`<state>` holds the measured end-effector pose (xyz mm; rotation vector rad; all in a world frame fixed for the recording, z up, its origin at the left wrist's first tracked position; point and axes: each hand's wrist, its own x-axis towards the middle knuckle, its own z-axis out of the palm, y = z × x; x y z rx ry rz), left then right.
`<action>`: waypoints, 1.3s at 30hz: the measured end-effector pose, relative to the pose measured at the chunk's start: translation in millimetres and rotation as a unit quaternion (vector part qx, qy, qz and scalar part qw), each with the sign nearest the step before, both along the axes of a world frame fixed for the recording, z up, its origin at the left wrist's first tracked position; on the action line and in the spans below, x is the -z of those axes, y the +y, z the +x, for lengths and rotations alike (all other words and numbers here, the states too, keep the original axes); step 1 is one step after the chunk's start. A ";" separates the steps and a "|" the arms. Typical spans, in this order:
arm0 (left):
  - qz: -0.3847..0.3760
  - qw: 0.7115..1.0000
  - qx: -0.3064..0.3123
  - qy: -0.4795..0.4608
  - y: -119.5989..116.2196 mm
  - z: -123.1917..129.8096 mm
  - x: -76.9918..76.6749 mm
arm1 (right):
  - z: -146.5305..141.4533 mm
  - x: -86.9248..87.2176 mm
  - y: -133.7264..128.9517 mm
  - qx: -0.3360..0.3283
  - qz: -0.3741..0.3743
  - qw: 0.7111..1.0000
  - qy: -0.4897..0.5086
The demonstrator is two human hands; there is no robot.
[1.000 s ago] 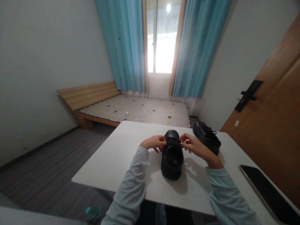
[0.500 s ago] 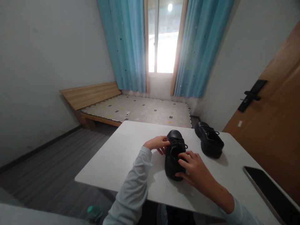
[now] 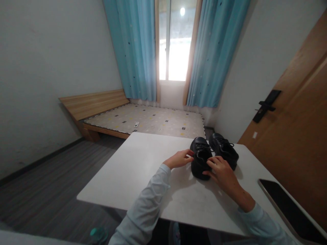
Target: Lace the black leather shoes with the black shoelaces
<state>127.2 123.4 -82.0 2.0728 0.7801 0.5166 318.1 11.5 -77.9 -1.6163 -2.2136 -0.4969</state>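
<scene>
A black lace-up shoe (image 3: 199,170) is on the white table (image 3: 122,180), toe pointing away from me and its opening facing up. My left hand (image 3: 179,158) holds its left side, fingertips against the upper near the laces. On the other side, my right hand (image 3: 221,172) grips the collar and heel, with the thumb low at the back. The matching black shoe (image 3: 231,158) sits close by on the right, toe also facing away, partly hidden by my right hand and the held shoe.
A dark-screened tablet or large phone (image 3: 288,207) lies at the table's right edge. Beyond the table is a bed (image 3: 158,120) with a small white remote (image 3: 136,125). A wooden door (image 3: 288,119) stands at right. A green-capped bottle (image 3: 98,234) is low at left.
Both hands have moved the held shoe forward and to the right, so it now stands beside the other shoe. The view has shifted slightly.
</scene>
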 end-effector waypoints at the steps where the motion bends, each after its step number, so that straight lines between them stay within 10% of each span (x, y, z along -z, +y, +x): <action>1: 0.006 1.000 0.005 0.000 -1.0 2.4 3.1 | 3.1 0.7 1.7 0.006 0.005 1.000 0.002; 14: 0.221 0.962 0.016 0.160 0.6 7.5 19.4 | 34.1 3.4 16.6 0.034 0.005 0.999 -0.014; 39: 0.241 0.944 -0.013 0.224 4.6 2.3 25.4 | 83.4 13.5 17.4 0.153 0.041 0.984 -0.082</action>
